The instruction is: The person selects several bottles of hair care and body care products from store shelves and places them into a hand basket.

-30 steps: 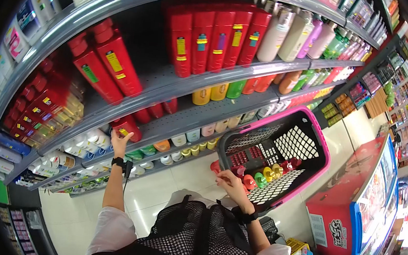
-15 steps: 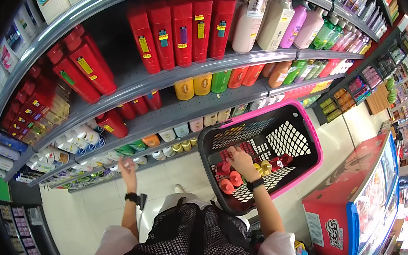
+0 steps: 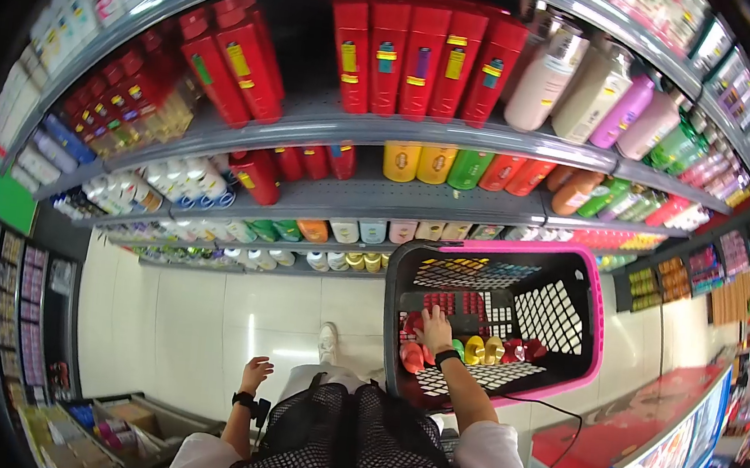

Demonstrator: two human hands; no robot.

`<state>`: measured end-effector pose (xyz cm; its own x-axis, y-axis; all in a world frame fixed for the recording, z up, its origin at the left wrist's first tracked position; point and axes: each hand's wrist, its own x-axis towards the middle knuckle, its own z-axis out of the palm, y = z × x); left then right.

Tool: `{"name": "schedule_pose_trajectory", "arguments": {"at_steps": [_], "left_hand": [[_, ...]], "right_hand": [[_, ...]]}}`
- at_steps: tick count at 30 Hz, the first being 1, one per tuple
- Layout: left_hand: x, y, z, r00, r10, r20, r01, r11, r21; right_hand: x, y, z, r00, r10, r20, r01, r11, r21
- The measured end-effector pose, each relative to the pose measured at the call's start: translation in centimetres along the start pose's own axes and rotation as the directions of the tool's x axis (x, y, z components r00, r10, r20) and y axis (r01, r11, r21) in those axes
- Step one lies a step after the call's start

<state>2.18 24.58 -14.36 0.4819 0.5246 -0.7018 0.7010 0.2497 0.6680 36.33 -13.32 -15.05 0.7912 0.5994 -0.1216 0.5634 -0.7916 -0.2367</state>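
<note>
My right hand (image 3: 435,330) is inside a black basket (image 3: 599,328) with a pink rim, over red bottles at its left end. Its fingers reach down onto them, and whether they grip one cannot be made out. Beside the hand lie a coral-red bottle (image 3: 413,357), a yellow bottle (image 3: 474,350), a gold one (image 3: 494,350) and dark red ones (image 3: 515,350). My left hand (image 3: 257,373) is held low over the floor to the left, fingers apart and holding nothing.
Shelves (image 3: 349,130) of bottles curve across the front, with tall red bottles (image 3: 387,59) on an upper level. A red and blue freezer (image 3: 635,440) stands at the right. Cartons (image 3: 122,417) sit at lower left, and a cable (image 3: 570,415) hangs beside the basket.
The view has turned, so the shelves appear farther right and the basket lower. My left hand is lower in view. My right hand remains in the basket.
</note>
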Motion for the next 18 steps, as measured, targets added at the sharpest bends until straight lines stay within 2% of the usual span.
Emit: {"name": "schedule_pose_trajectory", "arguments": {"at_steps": [3,6,8,10,12,15,17,18], "left_hand": [[-2.7,-2.5,0.0,0.998,-0.061,-0.025,0.061,0.998,-0.026],[-4.5,-3.6,0.3,0.997,-0.072,-0.021,0.07,0.996,-0.064],[-4.5,-3.7,0.4,0.998,-0.068,-0.01,0.067,0.996,-0.062],[-3.6,-2.7,0.4,0.999,-0.045,-0.004,0.045,0.997,-0.065],[-2.5,-1.6,0.6,1.0,-0.014,-0.017,0.013,0.998,-0.061],[0.3,0.8,1.4,0.977,0.215,-0.006,-0.214,0.976,0.041],[2.2,3.4,2.6,0.907,0.42,0.039,-0.421,0.906,0.028],[3.4,4.9,3.5,0.856,0.512,0.066,-0.515,0.856,0.037]], "right_hand": [[-1.2,-0.3,0.5,0.998,0.026,-0.057,-0.027,1.0,-0.003],[-0.9,-0.2,1.9,0.999,0.023,0.043,-0.025,0.999,0.038],[-0.8,0.1,2.2,1.0,0.01,0.025,-0.009,1.0,-0.028],[-0.5,0.2,0.6,0.97,0.197,0.144,-0.204,0.979,0.03],[-0.7,0.5,-1.1,0.965,0.239,0.109,-0.249,0.964,0.09],[-0.5,0.7,-3.8,0.956,0.292,0.021,-0.289,0.932,0.217],[-0.3,0.4,-7.0,0.954,0.281,-0.105,-0.236,0.919,0.317],[-0.5,0.0,-9.4,0.95,0.289,-0.114,-0.242,0.919,0.312]]}}
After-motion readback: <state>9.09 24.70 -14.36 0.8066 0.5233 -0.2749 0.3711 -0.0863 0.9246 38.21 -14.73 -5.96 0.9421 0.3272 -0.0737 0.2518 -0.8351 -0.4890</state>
